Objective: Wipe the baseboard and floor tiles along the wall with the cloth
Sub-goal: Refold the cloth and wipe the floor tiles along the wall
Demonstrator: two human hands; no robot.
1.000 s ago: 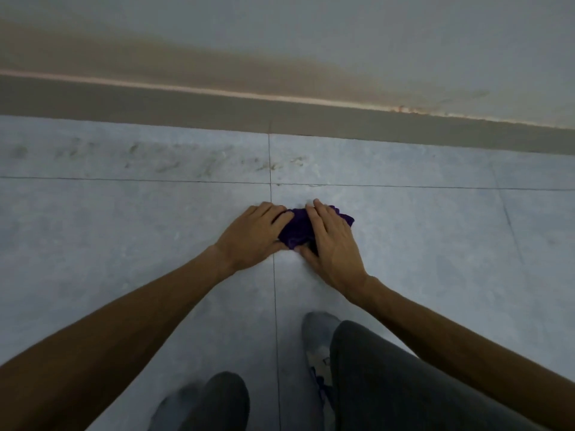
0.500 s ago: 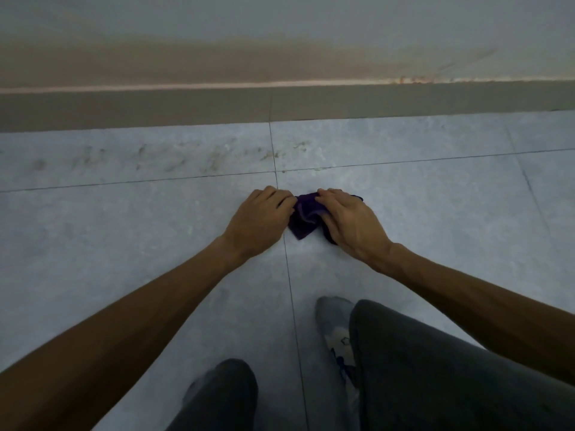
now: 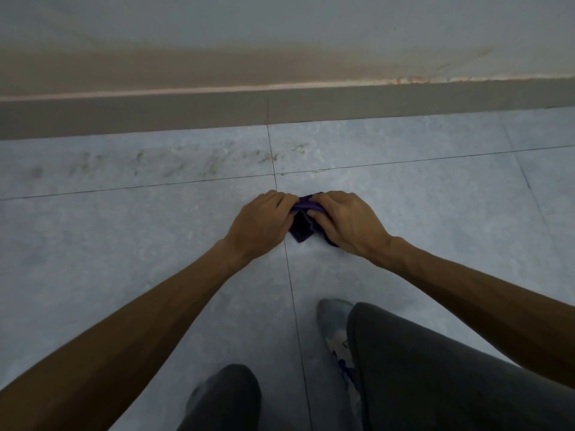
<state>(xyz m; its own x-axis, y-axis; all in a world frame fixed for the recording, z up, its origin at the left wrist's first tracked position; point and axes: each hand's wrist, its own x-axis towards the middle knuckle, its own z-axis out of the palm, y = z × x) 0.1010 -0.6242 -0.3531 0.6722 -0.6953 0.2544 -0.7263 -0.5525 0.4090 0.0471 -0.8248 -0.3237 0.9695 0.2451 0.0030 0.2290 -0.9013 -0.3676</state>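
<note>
A small dark purple cloth [image 3: 302,229] lies bunched on the grey floor tiles [image 3: 124,244], just right of a grout line. My left hand [image 3: 261,223] grips its left edge with curled fingers. My right hand [image 3: 348,223] grips its right edge, thumb pressed on the fabric. Most of the cloth is hidden under both hands. The brown baseboard [image 3: 186,112] runs across the view beyond the hands, one narrow tile row away.
Dirty smudges mark the narrow tile strip [image 3: 174,163] in front of the baseboard. A stained wall [image 3: 280,32] rises above it. My knees in dark trousers [image 3: 435,368] and a grey shoe [image 3: 334,321] are near the bottom edge.
Both hands have gone from lying flat on the cloth to curled fingers that pinch and gather it. The cloth is more bunched between them.
</note>
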